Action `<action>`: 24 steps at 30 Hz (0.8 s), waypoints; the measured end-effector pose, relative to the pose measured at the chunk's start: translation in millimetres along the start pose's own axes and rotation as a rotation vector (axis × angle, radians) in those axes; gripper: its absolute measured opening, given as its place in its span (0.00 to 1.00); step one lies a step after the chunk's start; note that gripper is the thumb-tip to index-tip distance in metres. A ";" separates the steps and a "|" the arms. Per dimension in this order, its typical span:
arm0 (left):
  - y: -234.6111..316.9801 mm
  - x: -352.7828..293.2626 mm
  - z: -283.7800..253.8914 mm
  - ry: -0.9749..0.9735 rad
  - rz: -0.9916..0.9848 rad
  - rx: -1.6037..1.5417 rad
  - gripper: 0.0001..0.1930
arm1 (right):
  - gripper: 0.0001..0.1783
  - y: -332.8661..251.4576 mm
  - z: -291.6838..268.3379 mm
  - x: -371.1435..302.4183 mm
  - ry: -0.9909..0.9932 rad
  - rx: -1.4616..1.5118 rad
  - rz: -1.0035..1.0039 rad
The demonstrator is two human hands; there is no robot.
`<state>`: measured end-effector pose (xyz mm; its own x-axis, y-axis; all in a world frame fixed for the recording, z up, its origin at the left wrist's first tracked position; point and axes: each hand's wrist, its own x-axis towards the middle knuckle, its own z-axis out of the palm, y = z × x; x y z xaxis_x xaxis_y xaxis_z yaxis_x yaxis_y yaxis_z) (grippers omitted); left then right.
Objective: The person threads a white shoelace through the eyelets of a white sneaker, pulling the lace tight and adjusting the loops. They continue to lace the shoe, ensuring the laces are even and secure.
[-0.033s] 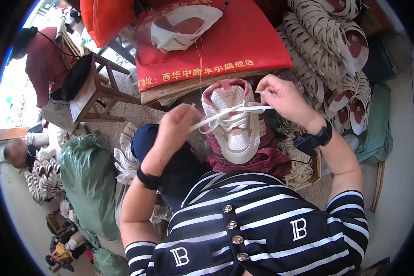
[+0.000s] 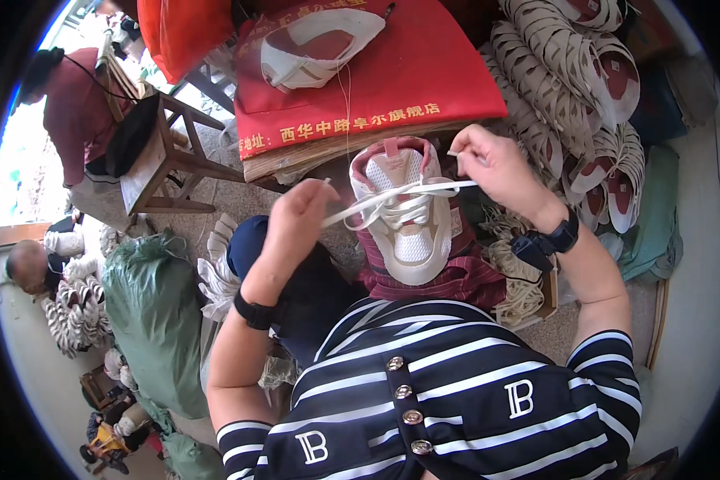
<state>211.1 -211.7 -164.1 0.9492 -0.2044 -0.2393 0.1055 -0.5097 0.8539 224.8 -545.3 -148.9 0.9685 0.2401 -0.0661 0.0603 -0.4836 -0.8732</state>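
A white and beige sneaker (image 2: pixel 412 240) with a pink lining stands in front of me, toe toward my body. White shoelaces (image 2: pixel 408 210) run through its eyelets and cross over the tongue. My left hand (image 2: pixel 296 212), at the shoe's left, is closed on one lace, which stretches taut from the shoe. My right hand (image 2: pixel 492 164), at the upper right, grips the other lace, with a short white end showing at its fingertips. A lace loop hangs on the shoe's left side. Maroon striped cloth (image 2: pixel 432 282) lies under the shoe.
A red-covered table (image 2: pixel 368 108) ahead bears a white shoe upper (image 2: pixel 320 48) with a thread hanging from it. Stacked shoe uppers (image 2: pixel 552 88) fill the right. A box of pale laces (image 2: pixel 520 280) sits near my right arm. Green sacks (image 2: pixel 152 320), a wooden stool (image 2: pixel 156 172) and people are at left.
My hands have drawn slightly farther apart, the left one moving outward to the left and the right one a little upward. The laces between them are pulled straighter. The shoe stays in place.
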 end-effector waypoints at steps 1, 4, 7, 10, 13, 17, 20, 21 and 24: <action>-11.1 2.5 -4.0 0.070 0.069 0.021 0.11 | 0.07 -7.7 -5.8 0.4 0.048 -0.120 -0.007; -20.6 6.8 -9.1 0.171 0.148 0.055 0.10 | 0.07 -5.1 -9.5 0.8 0.107 -0.069 -0.030; -10.5 4.4 1.5 0.092 0.193 -0.006 0.12 | 0.06 -1.5 -0.7 -1.0 -0.047 0.176 0.051; -4.9 6.5 10.3 -0.039 0.142 -0.077 0.13 | 0.05 -7.9 8.5 -5.0 -0.115 0.183 0.049; -2.6 6.8 13.7 -0.117 0.072 -0.114 0.14 | 0.04 -8.1 17.9 -3.9 -0.059 0.052 -0.037; 1.2 5.6 15.0 -0.167 -0.009 -0.148 0.15 | 0.05 -12.5 19.4 -3.4 -0.008 -0.052 -0.127; 2.4 6.6 15.1 -0.208 -0.100 -0.298 0.16 | 0.05 -20.0 22.4 -3.1 0.026 -0.202 -0.223; 3.7 8.2 14.5 -0.235 -0.129 -0.310 0.16 | 0.05 -23.2 21.7 -3.7 0.038 -0.327 -0.273; 6.2 13.1 9.9 -0.284 -0.199 -0.330 0.16 | 0.04 -28.9 21.0 -1.0 -0.006 -0.535 -0.383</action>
<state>221.3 -225.9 -166.6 0.7874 -0.3736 -0.4904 0.4091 -0.2784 0.8690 217.0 -513.9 -133.7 0.8533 0.4823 0.1979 0.5139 -0.7142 -0.4753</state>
